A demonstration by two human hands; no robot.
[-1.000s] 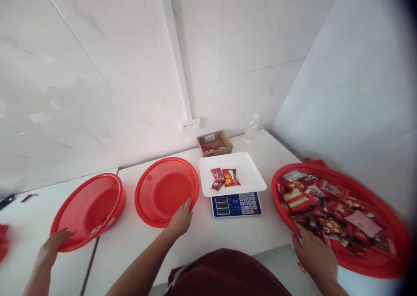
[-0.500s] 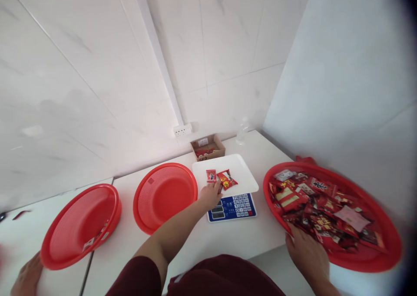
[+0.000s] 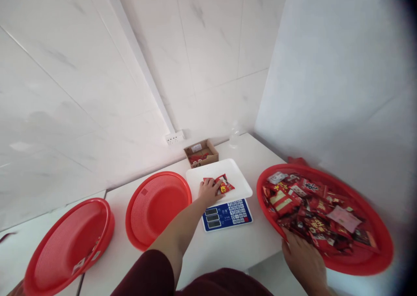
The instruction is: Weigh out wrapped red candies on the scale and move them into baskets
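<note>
My left hand (image 3: 209, 193) reaches over the white tray (image 3: 237, 174) of a digital scale (image 3: 227, 215). Its fingers curl over red snack packets (image 3: 227, 184) lying on that tray; the smaller one is mostly hidden beneath them. At the right, my right hand (image 3: 303, 258) grips the near-left rim of a large red plastic basket (image 3: 368, 268), with the fingers over the edge. Many red and dark snack packets (image 3: 321, 233) fill this basket, among them a pink one (image 3: 344, 216).
Left of the scale stands a red mesh basket (image 3: 156, 209). Another red basket (image 3: 70, 244), holding a few small items, is farther left, with part of another person's hand (image 3: 16, 290) beside it. A cardboard box (image 3: 201, 152) and clear bottle (image 3: 233, 135) stand near the wall.
My left hand has moved forward over the packets and closed over the smaller one. My right hand stays on the basket rim. The view has shifted slightly, moving the scene left and down.
</note>
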